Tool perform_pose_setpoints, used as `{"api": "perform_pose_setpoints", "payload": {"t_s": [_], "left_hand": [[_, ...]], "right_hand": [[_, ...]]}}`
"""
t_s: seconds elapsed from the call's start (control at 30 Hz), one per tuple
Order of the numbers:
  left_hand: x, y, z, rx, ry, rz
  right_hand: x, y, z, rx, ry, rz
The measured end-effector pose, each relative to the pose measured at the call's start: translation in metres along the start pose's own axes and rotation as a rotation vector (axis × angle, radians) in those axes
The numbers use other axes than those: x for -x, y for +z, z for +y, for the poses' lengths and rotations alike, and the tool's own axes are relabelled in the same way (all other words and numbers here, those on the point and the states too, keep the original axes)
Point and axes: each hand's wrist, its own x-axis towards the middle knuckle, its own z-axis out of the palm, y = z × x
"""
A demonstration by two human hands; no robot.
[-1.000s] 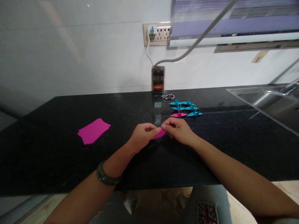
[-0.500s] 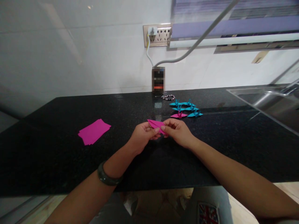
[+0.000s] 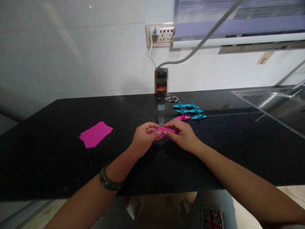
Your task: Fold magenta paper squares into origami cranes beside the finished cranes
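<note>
While left fingers (image 3: 155,136) and right fingers (image 3: 172,136) pinch pink paper (image 3: 163,129), long axis runs sideways.

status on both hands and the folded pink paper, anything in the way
Left hand and right hand both pinching the folded pink paper. Paper part-covered by fingers. Nothing seen blocking; paper cranes beyond right hand, pink sheets off left.

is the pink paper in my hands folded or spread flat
Folded: the pink paper is a narrow strip between left hand and right hand, slimmer than the stacked pink sheets.
</note>
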Motion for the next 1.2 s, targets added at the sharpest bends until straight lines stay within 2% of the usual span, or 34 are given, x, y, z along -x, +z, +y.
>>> {"api": "perform_pose_setpoints", "payload": {"t_s": [0.1, 0.4, 0.6, 0.83, 1.07, 1.2], "left_hand": [[0.001, 0.002, 0.001, -0.024, 0.017, 0.004], [0.001, 0.003, 0.002, -0.05, 0.0, 0.006], [0.001, 0.001, 0.002, -0.038, -0.037, -0.026], [0.001, -0.003, 0.002, -0.039, -0.044, -0.092], [-0.001, -0.005, 0.001, -0.014, -0.053, -0.081], [-0.001, -0.005, -0.001, -0.003, -0.057, -0.083]], "right_hand": [[-0.002, -0.003, -0.003, 0.053, -0.079, 0.002], [-0.002, -0.001, -0.002, 0.025, -0.092, 0.026], [-0.002, -0.002, 0.001, -0.056, -0.041, -0.028], [-0.002, -0.003, 0.004, -0.169, 0.127, -0.116], [-0.002, -0.003, 0.006, -0.139, -0.018, -0.051], [-0.002, -0.004, 0.005, -0.128, -0.049, -0.054]]}}
